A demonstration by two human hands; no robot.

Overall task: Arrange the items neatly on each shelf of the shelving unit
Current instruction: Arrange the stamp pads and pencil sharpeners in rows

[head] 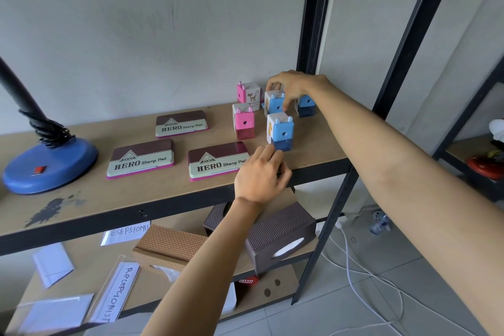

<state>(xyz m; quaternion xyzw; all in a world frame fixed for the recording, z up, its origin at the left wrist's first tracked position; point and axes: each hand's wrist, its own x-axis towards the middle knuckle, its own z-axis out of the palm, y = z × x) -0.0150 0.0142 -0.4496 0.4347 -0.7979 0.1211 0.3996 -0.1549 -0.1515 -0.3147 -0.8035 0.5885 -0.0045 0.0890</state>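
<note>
Top shelf (169,199), brown board w/ dark stain at front left. On it: blue lamp base (49,166) far left; 3 Hero stamp pads (140,158) mid, lying flat; 2 pink sharpeners (244,123) & 3 blue sharpeners (281,131) clustered at right, upright. Lower shelf (281,288): 2 woven tissue boxes (281,237), paper name signs (116,294).

Soft, even daylight, probably from the right. Barely any hard shadows, slight sheen on the stamp pad tins (182,123). Heavy wide-angle bending on the shelf uprights (406,43). Mushy blur on the lamp base (49,169) at left.
</note>
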